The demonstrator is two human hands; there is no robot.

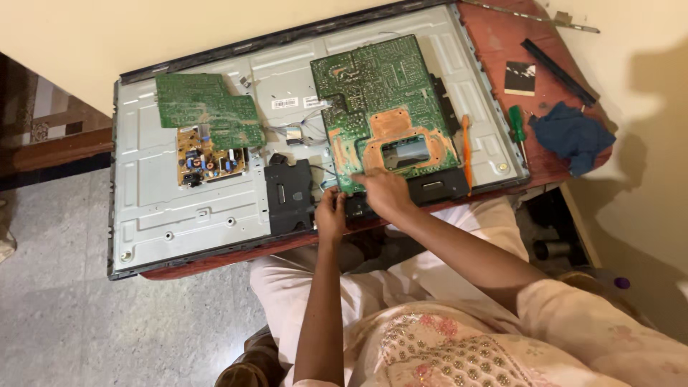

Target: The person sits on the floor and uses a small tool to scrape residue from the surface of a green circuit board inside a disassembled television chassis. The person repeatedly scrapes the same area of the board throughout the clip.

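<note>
both hands (358, 204) touch green circuit board (387, 107) in television back panel (179, 208).

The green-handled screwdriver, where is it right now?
In the head view the green-handled screwdriver lies on the red table, right of the panel's edge, between the orange tool and the blue cloth.

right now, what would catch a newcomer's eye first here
The opened flat-screen panel fills the table, its grey metal back bare. A large green circuit board with copper patches lies right of centre, and both hands meet at its near edge, the left hand beside the right hand. A blue cloth sits at far right.
</note>
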